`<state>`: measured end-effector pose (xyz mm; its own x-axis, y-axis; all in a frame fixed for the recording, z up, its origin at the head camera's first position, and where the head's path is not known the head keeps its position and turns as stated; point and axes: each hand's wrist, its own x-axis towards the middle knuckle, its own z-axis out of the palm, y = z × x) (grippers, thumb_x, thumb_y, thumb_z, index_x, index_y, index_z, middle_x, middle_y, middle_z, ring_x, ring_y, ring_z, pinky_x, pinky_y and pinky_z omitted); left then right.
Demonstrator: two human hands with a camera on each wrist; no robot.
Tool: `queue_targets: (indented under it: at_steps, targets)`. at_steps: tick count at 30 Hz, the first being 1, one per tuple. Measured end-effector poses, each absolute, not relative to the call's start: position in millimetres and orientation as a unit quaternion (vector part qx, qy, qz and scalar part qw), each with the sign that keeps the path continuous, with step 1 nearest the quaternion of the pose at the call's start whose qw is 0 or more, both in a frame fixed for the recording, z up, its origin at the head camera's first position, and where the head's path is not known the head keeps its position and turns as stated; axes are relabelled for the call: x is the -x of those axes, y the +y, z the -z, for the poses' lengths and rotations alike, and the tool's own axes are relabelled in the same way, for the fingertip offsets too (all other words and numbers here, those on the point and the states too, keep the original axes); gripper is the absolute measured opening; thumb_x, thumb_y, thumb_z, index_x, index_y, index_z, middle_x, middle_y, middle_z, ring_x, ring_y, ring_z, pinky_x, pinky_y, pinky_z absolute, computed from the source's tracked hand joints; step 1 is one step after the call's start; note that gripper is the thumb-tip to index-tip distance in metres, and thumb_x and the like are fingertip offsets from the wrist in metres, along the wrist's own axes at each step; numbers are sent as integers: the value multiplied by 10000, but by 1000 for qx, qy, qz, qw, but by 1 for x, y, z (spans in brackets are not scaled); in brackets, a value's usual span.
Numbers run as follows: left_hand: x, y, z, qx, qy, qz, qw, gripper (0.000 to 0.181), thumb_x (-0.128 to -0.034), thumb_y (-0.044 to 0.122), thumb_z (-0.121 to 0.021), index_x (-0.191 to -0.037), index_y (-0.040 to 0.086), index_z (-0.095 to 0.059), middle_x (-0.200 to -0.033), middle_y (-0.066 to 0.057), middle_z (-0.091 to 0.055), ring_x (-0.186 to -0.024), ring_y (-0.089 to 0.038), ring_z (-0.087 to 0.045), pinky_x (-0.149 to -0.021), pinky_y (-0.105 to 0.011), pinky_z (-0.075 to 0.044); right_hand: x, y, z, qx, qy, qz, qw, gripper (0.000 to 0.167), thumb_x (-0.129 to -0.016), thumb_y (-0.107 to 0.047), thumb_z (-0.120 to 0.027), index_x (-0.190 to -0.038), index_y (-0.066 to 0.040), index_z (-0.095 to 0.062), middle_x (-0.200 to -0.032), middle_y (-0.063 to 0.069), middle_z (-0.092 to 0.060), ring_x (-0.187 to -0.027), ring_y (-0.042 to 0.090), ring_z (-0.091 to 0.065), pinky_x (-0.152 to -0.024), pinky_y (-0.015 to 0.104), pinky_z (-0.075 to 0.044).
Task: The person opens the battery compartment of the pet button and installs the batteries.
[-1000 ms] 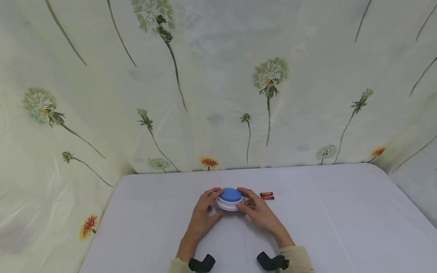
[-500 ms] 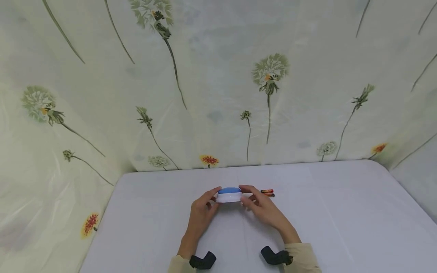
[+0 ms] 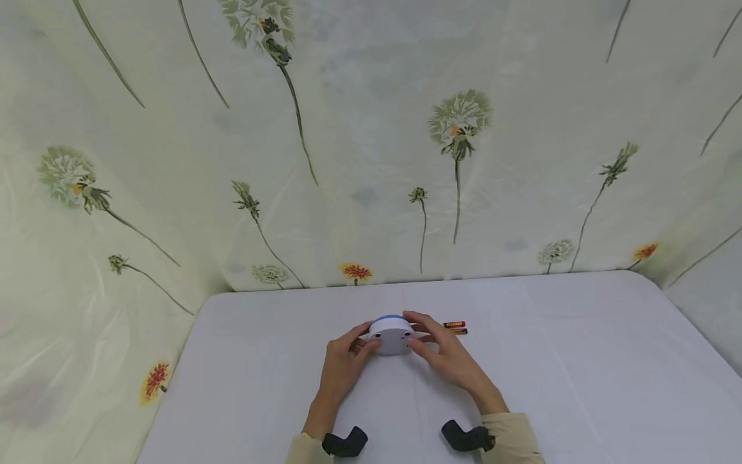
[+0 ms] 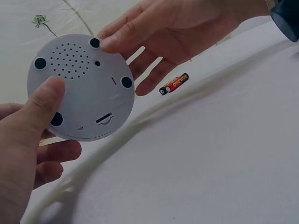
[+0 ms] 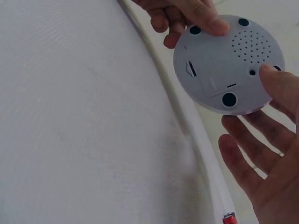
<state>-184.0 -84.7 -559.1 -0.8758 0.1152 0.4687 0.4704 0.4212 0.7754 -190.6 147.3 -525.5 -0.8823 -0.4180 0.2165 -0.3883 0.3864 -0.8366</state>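
White cloth covers the surface, whose near edge lies out of view. Nearest us we record two black wrist mounts and pale sleeves.

Both hands hold one round device, by our reading raised off the surface, slightly left of the middle of the far edge. It is tipped so that its grey underside faces the person; only a strip of its blue top shows in the head view. We find the left hand gripping the left rim, thumb flat on the underside and fingers behind. Opposite, the right hand has its thumb on the underside and its fingers spread behind the rim, a looser pinch.

We judge the body to be light, stiff plastic, smooth enough to slip if pinched by one fingertip. Best hold is the rim at opposite sides, clear of the perforated patch and the slotted latch (a small cover that we would expect to be its most fragile part). Four dark round feet may offer some friction.

Beyond the right hand, toward the far edge, two batteries lie side by side. Behind that edge hangs a pale curtain printed with dandelions.
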Motion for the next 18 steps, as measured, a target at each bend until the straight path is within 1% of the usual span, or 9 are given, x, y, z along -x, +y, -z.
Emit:
queue_targets:
  at_steps: [2, 7, 10, 12, 15, 18]
  targets:
    - [184, -85, 560, 171, -825, 512, 166, 411, -830, 309, -686, -1215, 173, -642, -894, 4, -724, -663, -11, -607, -604, -169, -514, 191, 146, 527, 236, 834, 498, 12, 494, -923, -301, -602, -1388, -253, -443, -1342, -62, -529, -1190, 165, -542, -937, 332, -503]
    - [183, -84, 560, 152, -836, 506, 145, 409, -838, 391, -671, -1193, 188, -654, -926, 27, -725, -709, -8, -619, -603, -170, -508, 190, 145, 525, 217, 839, 500, 0, 442, -920, -320, -602, -1344, -276, -486, -1272, -85, -571, -1123, 116, -561, -908, 285, -503]
    - [182, -84, 558, 146, -839, 507, 132, 408, -840, 422, -666, -1199, 230, -639, -974, 63, -706, -767, -21, -616, -607, -172, -503, 189, 143, 524, 208, 840, 501, -1, 414, -928, -340, -585, -1329, -277, -500, -1249, -77, -588, -1089, 107, -574, -886, 284, -503]
    - [182, -85, 557, 157, -832, 517, 127, 437, -839, 401, -678, -1233, 224, -611, -1038, 67, -686, -820, -49, -620, -614, -191, -511, 189, 141, 523, 199, 844, 497, -3, 395, -932, -353, -574, -1315, -275, -516, -1235, -71, -601, -1072, 108, -583, -871, 284, -507]
    - [184, -84, 557, 197, -817, 525, 134, 565, -798, 334, -739, -1305, 176, -547, -1177, 37, -637, -926, -96, -622, -645, -231, -528, 190, 141, 524, 181, 854, 488, -5, 364, -939, -362, -560, -1289, -264, -545, -1204, -59, -622, -1053, 119, -595, -849, 277, -513]
    - [185, -80, 558, 242, -819, 497, 156, 790, -702, 354, -815, -1379, 144, -466, -1347, 6, -531, -1120, -139, -563, -747, -278, -538, 189, 141, 525, 159, 865, 475, -4, 337, -942, -352, -561, -1261, -243, -573, -1162, -45, -645, -1038, 133, -610, -834, 263, -522]
